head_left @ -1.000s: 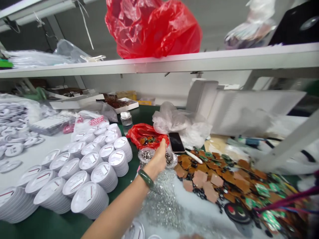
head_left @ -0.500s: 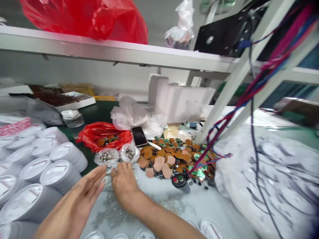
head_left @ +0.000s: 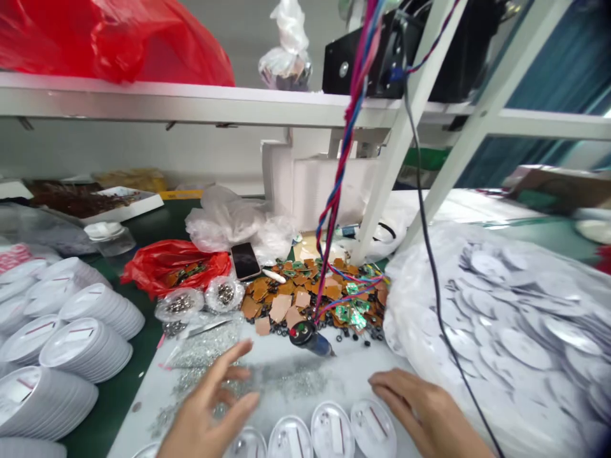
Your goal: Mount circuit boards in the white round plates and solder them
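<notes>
My left hand [head_left: 210,407] hovers open, fingers spread, over a scatter of tiny silver parts [head_left: 267,381] on the white work surface [head_left: 353,369]. My right hand [head_left: 420,413] lies at the lower right, fingers loosely stretched, beside a row of white round shells [head_left: 329,432] at the near edge; it holds nothing. Two small clear bags of metal bits [head_left: 200,300] sit just beyond the silver scatter. A heap of brown and green circuit boards [head_left: 310,292] lies behind, with a black electric tool [head_left: 308,336] on twisted coloured wires [head_left: 344,159].
Stacks of white round lids [head_left: 76,337] fill the left. A big clear bag of white discs [head_left: 515,318] bulges at the right. A phone [head_left: 244,261], a red bag [head_left: 172,264] and crumpled clear plastic [head_left: 229,219] lie further back. White frame posts [head_left: 396,146] rise behind.
The view swung right. My right hand came back from the small bags to the near right edge, and my left hand came in, spread over the silver parts. The bags lie on the table.
</notes>
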